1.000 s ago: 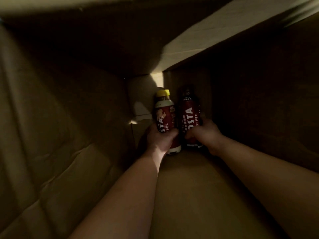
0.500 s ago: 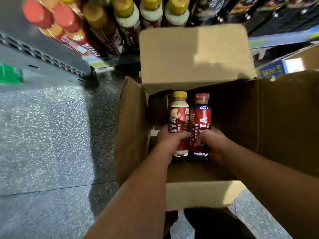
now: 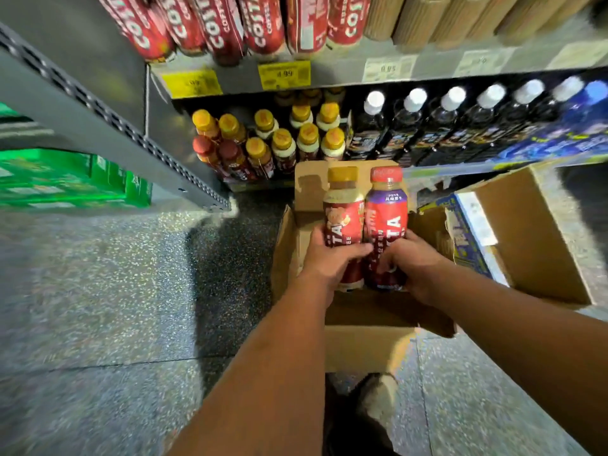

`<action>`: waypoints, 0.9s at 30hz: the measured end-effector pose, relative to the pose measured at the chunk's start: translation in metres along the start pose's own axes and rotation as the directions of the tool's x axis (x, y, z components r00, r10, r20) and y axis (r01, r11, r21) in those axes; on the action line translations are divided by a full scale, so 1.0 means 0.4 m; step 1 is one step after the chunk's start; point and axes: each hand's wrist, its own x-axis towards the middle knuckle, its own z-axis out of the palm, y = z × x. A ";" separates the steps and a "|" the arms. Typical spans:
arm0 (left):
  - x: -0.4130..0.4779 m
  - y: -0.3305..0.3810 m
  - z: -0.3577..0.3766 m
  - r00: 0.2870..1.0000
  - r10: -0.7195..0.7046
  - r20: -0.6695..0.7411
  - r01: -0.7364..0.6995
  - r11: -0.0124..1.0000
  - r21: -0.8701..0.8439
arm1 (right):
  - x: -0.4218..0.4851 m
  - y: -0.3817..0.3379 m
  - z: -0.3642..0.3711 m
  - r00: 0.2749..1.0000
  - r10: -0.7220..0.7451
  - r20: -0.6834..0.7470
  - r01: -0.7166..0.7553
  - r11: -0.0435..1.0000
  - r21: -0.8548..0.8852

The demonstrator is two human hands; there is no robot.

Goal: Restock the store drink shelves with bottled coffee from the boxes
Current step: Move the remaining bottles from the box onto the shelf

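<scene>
Above the open cardboard box (image 3: pixel 358 343) on the floor, a yellow-capped coffee bottle (image 3: pixel 343 222) is gripped around its lower half by the left hand (image 3: pixel 329 258), held upright and touching its neighbour. Just to its right, still over the box, a red-capped coffee bottle (image 3: pixel 385 222) is clasped low down by the right hand (image 3: pixel 411 261). Beyond the box, the lower shelf (image 3: pixel 460 166) is seen stocked with yellow-capped bottles (image 3: pixel 296 139).

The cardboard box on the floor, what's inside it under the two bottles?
Inside the cardboard box only bare brown cardboard shows. The left hand and right hand hold a yellow-capped bottle and a red-capped bottle above it, covering the part underneath.
</scene>
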 end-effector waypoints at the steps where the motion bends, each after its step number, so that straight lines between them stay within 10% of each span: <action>1: -0.029 0.017 0.012 0.999 0.033 -0.003 -0.033 0.999 -0.004 | -0.034 -0.022 -0.009 1.000 -0.031 0.002 0.031 0.999 -0.005; 12: -0.339 0.328 0.120 0.943 0.330 -0.038 -0.330 0.944 0.007 | -0.422 -0.322 -0.113 0.904 -0.375 0.206 0.387 0.922 -0.019; 27: -0.827 0.754 0.257 0.694 0.720 -0.003 -0.720 0.694 -0.020 | -0.971 -0.696 -0.232 0.674 -0.713 0.196 0.732 0.680 -0.043</action>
